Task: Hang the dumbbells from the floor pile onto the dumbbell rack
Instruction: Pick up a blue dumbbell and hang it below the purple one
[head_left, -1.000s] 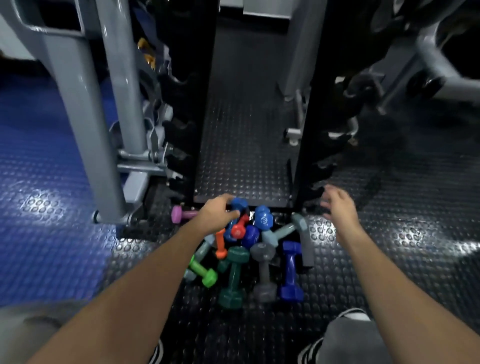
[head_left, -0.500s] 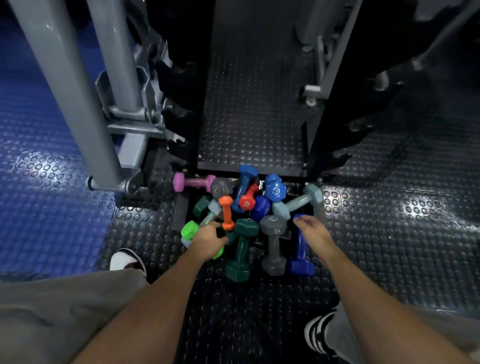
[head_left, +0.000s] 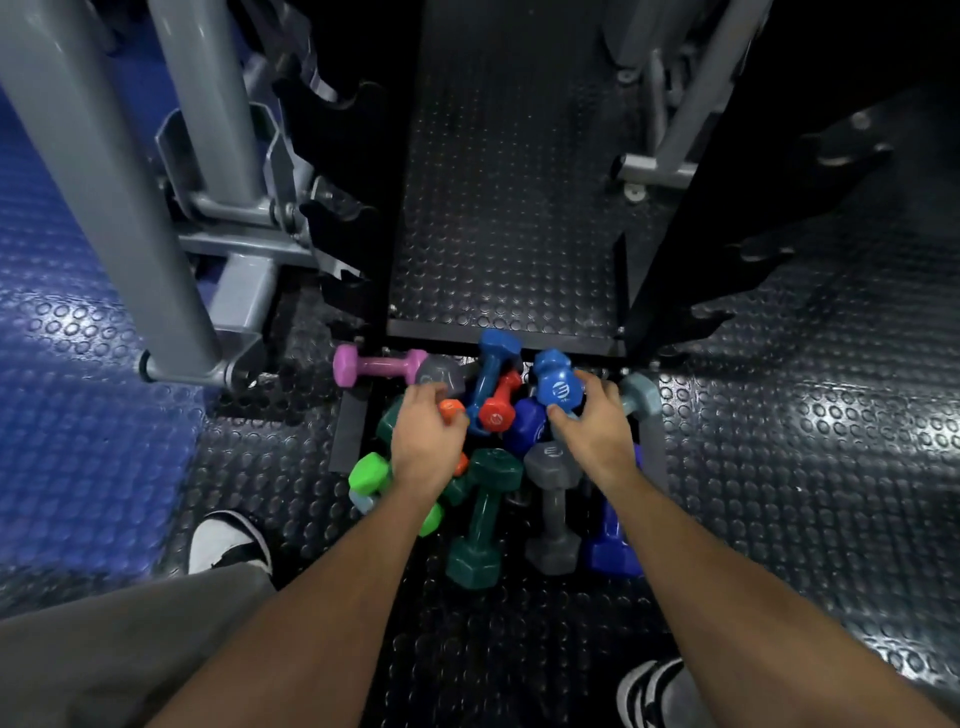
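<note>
A pile of small coloured dumbbells (head_left: 485, 519) lies on the black studded floor in front of the black dumbbell rack (head_left: 498, 340). The rack's hooked uprights rise at left (head_left: 337, 218) and right (head_left: 670, 260). My left hand (head_left: 426, 441) is shut around the handle of an orange dumbbell (head_left: 451, 408) in the pile's left half. My right hand (head_left: 595, 426) curls over a bright blue dumbbell (head_left: 556, 387), fingers on top of its head and thumb beneath. A pale grey-green dumbbell (head_left: 641, 395) pokes out just right of that hand.
A pink dumbbell (head_left: 379, 364) lies at the pile's back left, a lime one (head_left: 369, 470) at the left, and grey (head_left: 553, 512) and dark blue (head_left: 613, 543) ones at the front. Grey machine posts (head_left: 109, 182) stand left. My shoes (head_left: 228, 540) flank the pile.
The view has dropped closer to the pile. My left hand shifted forward onto the orange dumbbell. My right hand moved forward from the dark blue dumbbell to the bright blue one.
</note>
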